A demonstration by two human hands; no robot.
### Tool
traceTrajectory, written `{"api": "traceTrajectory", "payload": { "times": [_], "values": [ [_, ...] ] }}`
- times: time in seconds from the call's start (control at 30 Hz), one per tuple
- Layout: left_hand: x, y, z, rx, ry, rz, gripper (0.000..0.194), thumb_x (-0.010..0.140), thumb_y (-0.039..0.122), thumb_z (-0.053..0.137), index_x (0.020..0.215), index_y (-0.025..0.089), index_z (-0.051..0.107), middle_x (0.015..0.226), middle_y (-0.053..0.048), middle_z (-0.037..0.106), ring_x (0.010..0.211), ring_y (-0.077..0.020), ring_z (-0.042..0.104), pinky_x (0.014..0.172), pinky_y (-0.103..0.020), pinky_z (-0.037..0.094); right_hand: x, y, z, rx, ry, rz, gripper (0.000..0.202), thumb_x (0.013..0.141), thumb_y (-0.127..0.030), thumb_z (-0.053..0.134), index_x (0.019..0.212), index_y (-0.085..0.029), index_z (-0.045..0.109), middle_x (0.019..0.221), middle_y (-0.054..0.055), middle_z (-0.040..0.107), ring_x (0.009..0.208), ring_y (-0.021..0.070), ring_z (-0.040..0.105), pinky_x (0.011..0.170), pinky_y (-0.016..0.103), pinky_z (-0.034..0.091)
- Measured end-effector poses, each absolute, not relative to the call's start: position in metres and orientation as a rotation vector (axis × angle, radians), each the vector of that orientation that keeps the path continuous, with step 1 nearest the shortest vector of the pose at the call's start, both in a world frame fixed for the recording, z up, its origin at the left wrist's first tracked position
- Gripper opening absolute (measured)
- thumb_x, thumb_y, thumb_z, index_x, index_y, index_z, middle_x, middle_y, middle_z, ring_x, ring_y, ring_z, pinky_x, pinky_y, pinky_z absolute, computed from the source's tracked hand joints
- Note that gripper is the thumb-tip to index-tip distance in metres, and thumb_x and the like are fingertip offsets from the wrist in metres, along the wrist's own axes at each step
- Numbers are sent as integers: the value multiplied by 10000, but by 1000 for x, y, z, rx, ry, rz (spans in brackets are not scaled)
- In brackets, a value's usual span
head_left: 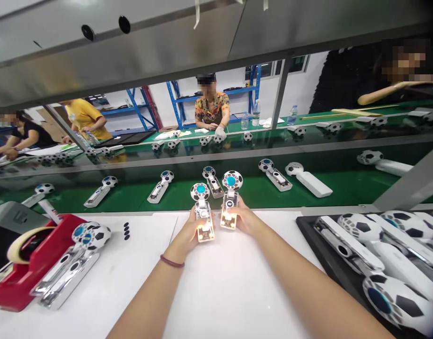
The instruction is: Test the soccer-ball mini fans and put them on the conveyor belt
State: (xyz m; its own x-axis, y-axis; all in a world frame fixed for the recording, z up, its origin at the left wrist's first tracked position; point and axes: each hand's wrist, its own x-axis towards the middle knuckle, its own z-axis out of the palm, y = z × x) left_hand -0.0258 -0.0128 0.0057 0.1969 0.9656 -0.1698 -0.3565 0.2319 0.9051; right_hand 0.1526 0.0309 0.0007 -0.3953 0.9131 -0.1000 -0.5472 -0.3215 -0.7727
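Observation:
My left hand [191, 229] is closed around a handheld device [204, 221] with a soccer-ball-patterned round head and a teal centre. Its thumb lies on the front of the handle, where yellowish lights glow. A matching device [229, 209] is gripped in my right hand [243, 216], also lit near the thumb. Both are held upright side by side, a little apart, above the far edge of the white worktop [223, 292]. Just behind them, another such device [212, 181] lies on the green conveyor belt [131, 190].
More devices lie spaced along the belt. At right, a black tray [308, 249] holds several white-handled ones. To the left are a red tape dispenser [36, 263], two devices [73, 263] and black dots [126, 230]. A metal shelf [159, 52] hangs overhead; several people work beyond.

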Motion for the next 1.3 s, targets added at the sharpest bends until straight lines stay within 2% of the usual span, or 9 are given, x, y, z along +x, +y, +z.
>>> {"api": "traceTrajectory", "payload": {
  "times": [0.2,0.43,0.57,0.8,1.0,1.1,1.3],
  "values": [
    [-25,-12,5,848,916,1119,520,647,140,649,1093,239,400,919,-33,594,673,-171,609,543,-276,479,154,30,3,-726,-828,1869,612,526,-128,658,1056,-265,384,749,-41,550,685,166,568,658,320,451],
    [-24,-13,8,824,941,1100,617,652,120,647,1184,277,377,924,-24,583,634,-136,588,554,-260,469,155,32,-1,-742,-864,1855,631,544,-133,659,1092,-272,379,762,-39,546,684,161,565,674,331,451],
    [-23,-14,10,833,939,1089,616,668,119,640,1197,276,366,919,-27,579,650,-138,584,566,-260,470,154,33,-4,-739,-832,1869,654,533,-139,667,1096,-290,370,763,-49,537,694,174,573,678,355,462],
    [-21,-14,12,812,924,1109,634,671,131,650,1212,282,355,892,-18,570,663,-145,591,582,-276,479,154,30,2,-756,-818,1863,622,537,-142,681,1063,-283,381,769,-52,530,696,149,560,661,311,454],
    [-21,-14,14,828,926,1085,616,646,126,649,1180,275,383,880,-9,567,606,-130,571,533,-260,462,154,30,3,-794,-804,1870,661,520,-151,672,1085,-289,359,766,-54,538,701,172,581,694,358,467],
    [-20,-14,13,835,892,1116,640,626,119,656,1179,267,370,897,-15,577,619,-140,585,583,-288,480,154,31,-1,-754,-778,1875,664,505,-151,680,1071,-292,364,776,-58,544,711,171,586,721,371,472],
    [-21,-14,10,855,847,1109,595,657,105,615,1174,257,361,893,-26,579,643,-150,590,586,-286,474,154,31,-1,-740,-783,1877,641,512,-140,688,1057,-290,387,793,-51,561,716,165,585,700,341,474]
  ]
}}
